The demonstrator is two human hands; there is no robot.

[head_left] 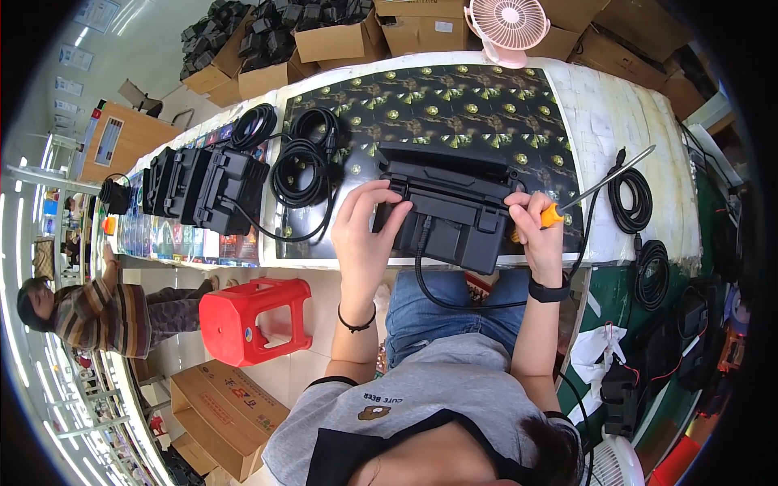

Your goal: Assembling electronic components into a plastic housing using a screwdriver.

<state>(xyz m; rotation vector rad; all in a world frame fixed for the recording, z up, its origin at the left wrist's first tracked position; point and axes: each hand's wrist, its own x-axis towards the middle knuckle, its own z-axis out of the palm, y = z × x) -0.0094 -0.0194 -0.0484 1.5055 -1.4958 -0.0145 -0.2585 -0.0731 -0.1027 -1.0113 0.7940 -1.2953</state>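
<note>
A black plastic case (462, 231) with latches stands at the table's near edge, its lid (446, 159) tilted up along the far side. My left hand (365, 227) pinches the case's left front corner by a latch, thumb and fingers closed on it. At the right front corner, my right hand (536, 235) holds a screwdriver (553, 215) by its yellow handle, the shaft pointing up and right, away from the case. The thumb and index finger of that hand touch the case's edge. A black cable (420, 263) leaves the case's front and loops over my lap.
More black cases (231, 190) stand on the table's left, beside coiled cables (304, 166). Another coiled cable (630, 198) lies right. A pink fan (509, 28) stands at the far edge. A red stool (251, 320) is on the floor at left, near another person (105, 316).
</note>
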